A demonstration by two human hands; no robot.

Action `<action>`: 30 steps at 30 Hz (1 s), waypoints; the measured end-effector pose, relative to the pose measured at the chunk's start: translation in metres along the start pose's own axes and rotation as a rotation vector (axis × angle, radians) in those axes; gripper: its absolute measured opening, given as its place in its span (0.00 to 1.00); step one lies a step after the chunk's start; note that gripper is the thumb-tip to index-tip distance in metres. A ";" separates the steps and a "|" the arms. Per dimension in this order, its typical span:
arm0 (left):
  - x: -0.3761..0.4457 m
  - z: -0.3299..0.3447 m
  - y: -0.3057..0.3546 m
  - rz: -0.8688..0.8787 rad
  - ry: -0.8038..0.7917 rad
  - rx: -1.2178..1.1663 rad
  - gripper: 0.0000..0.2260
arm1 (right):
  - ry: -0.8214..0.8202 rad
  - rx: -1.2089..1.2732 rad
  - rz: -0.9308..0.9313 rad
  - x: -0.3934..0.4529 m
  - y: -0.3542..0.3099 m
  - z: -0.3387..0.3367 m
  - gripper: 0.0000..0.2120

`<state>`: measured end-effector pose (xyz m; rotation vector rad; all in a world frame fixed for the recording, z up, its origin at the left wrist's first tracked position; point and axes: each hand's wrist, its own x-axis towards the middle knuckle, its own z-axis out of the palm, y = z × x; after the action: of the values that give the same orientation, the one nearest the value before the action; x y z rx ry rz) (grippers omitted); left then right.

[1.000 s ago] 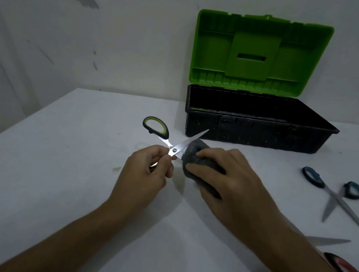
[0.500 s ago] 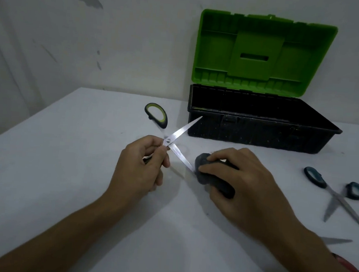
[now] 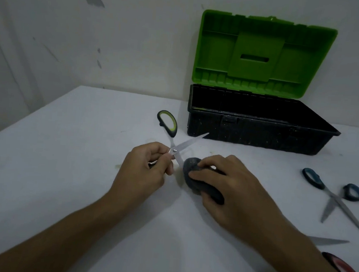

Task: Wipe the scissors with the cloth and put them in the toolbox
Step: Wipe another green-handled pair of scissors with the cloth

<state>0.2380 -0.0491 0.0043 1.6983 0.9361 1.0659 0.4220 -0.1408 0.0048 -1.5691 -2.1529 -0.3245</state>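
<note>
My left hand [image 3: 146, 165] grips one handle of the green-and-black scissors [image 3: 175, 138], which are spread open above the white table [image 3: 64, 169]. One blade points toward the toolbox; the other runs down into the dark grey cloth [image 3: 194, 175]. My right hand [image 3: 230, 187] holds that cloth wrapped around the lower blade, just right of my left hand. The toolbox [image 3: 258, 133] stands open at the back right, black base with its green lid upright.
A pair of blue-handled scissors [image 3: 337, 197] lies open on the table at the right. Another blade tip and a red handle [image 3: 344, 269] show at the lower right edge. A wall rises close behind the toolbox.
My right hand slid the cloth out along the lower blade, then back toward the pivot. My left hand kept its hold on the scissors.
</note>
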 end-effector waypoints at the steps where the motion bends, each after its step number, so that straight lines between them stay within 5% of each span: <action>1: 0.001 -0.002 -0.001 -0.003 0.010 -0.004 0.11 | -0.017 -0.007 0.004 -0.002 0.003 -0.002 0.19; 10: -0.001 0.002 0.001 0.063 -0.033 0.073 0.09 | 0.371 -0.109 -0.037 0.004 0.002 -0.021 0.19; 24: 0.002 0.000 0.002 -0.021 -0.117 -0.008 0.09 | 0.467 -0.178 0.241 0.002 0.047 -0.029 0.17; 27: 0.000 0.003 0.001 0.026 -0.124 0.073 0.10 | 0.521 -0.172 0.177 0.001 0.042 -0.033 0.16; 30: -0.004 0.005 0.002 0.048 -0.144 0.104 0.10 | 0.368 -0.112 0.043 0.004 0.025 -0.019 0.17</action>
<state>0.2420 -0.0546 0.0038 1.8649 0.8752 0.9261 0.4489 -0.1375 0.0218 -1.4771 -1.8416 -0.6732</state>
